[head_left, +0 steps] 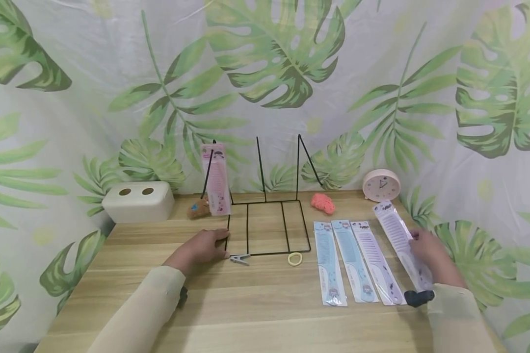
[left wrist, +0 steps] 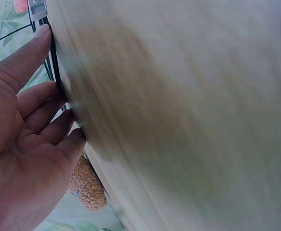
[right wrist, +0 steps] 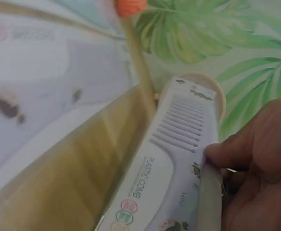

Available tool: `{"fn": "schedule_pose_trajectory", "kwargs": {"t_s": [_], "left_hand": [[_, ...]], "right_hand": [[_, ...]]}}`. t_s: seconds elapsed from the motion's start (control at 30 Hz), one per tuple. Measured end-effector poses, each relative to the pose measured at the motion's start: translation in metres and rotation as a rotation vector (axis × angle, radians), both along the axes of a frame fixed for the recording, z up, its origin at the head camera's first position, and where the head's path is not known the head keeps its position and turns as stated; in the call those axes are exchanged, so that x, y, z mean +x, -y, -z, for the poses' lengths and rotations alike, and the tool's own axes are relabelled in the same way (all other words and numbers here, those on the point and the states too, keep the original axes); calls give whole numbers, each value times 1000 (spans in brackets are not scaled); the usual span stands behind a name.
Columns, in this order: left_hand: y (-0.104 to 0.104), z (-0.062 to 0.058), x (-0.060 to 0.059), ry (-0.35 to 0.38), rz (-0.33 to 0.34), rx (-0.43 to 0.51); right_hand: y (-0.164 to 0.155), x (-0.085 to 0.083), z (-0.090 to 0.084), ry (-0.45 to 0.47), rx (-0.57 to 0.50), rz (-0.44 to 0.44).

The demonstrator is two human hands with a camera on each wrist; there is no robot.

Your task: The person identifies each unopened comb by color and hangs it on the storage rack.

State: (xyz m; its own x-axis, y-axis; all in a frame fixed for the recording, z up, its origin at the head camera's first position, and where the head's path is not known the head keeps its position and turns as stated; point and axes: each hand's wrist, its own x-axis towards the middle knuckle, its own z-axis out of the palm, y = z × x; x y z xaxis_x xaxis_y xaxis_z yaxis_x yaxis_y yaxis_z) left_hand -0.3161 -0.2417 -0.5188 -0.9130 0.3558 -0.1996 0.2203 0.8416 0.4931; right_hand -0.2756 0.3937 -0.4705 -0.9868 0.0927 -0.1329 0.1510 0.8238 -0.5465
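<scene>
My right hand [head_left: 429, 252] pinches the right edge of a purple plastic comb in a clear packet [head_left: 398, 238], thumb on its printed face in the right wrist view. My left hand [head_left: 201, 247] rests at the left side of a black wire rack [head_left: 265, 253], its thumb and fingertips against the base wire in the left wrist view. A pink packaged comb [head_left: 217, 184] stands upright in the rack's left part. Left of the held comb lie another purple packaged comb [head_left: 377, 262] and two blue ones [head_left: 330, 264] [head_left: 355, 260], side by side on the table.
A grey clip [head_left: 240, 259] and a yellow ring [head_left: 294, 259] lie at the rack's front edge. Behind are a white box with two holes [head_left: 138, 202], a brown fuzzy toy [head_left: 198, 208], a coral yarn bundle [head_left: 323, 203] and a pink clock [head_left: 381, 185]. A leaf-print curtain [head_left: 265, 73] hangs behind.
</scene>
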Motion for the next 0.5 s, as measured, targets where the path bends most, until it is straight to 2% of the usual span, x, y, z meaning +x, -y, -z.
{"fn": "schedule_pose_trajectory", "kwargs": {"t_s": [0.17, 0.3, 0.4, 0.5], "left_hand": [[1, 0, 0, 6, -10, -5], [0, 1, 0, 11, -15, -3], [0, 1, 1, 7, -15, -1], [-1, 0, 2, 7, -20, 5]], "right_hand": [[4, 1, -18, -172, -96, 37], [13, 2, -27, -239, -217, 33], [23, 3, -29, -261, -344, -1], [34, 6, -30, -281, -463, -77]]}}
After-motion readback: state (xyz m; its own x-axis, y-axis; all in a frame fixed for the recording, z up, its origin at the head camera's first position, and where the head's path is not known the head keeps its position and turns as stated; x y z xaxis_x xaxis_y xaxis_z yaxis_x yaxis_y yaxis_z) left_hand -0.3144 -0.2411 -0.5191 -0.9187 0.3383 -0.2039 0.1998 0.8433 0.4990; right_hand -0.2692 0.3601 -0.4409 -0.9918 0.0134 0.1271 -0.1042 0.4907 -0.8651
